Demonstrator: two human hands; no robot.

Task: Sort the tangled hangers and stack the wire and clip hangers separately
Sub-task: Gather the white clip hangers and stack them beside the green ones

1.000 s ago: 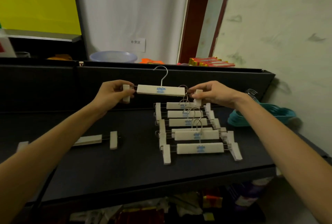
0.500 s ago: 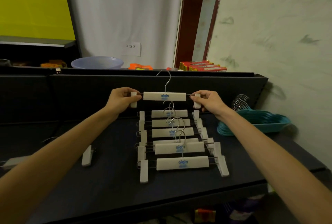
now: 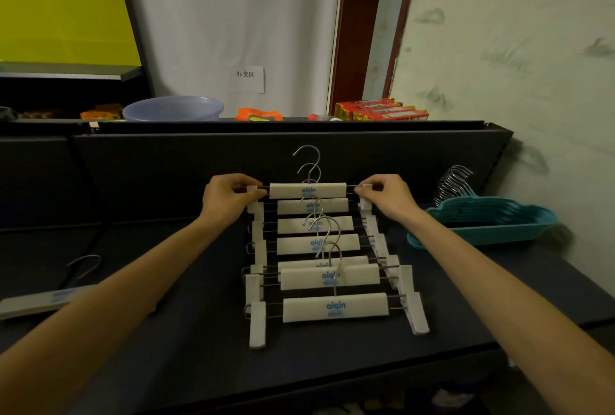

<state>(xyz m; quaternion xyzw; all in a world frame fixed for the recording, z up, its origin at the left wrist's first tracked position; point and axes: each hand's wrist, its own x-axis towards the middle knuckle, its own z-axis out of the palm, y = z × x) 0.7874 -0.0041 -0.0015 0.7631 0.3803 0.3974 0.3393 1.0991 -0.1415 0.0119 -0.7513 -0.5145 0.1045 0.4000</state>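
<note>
Lying at the far left of the table (image 3: 186, 364), 1 clip hanger (image 3: 43, 301) sits apart from the rest. Right of it, the left hand (image 3: 228, 196) pinches the left clip of the top clip hanger (image 3: 307, 190), which spans between both hands at the far end of the row of clip hangers (image 3: 329, 268). The right hand (image 3: 387, 196) pinches its right clip. Farther right, teal hangers (image 3: 482, 218) lie stacked by the wall.

Bare dark table (image 3: 186, 331) left of clip hanger row (image 3: 332, 278); teal hanger stack (image 3: 492, 221) blocks right.
</note>
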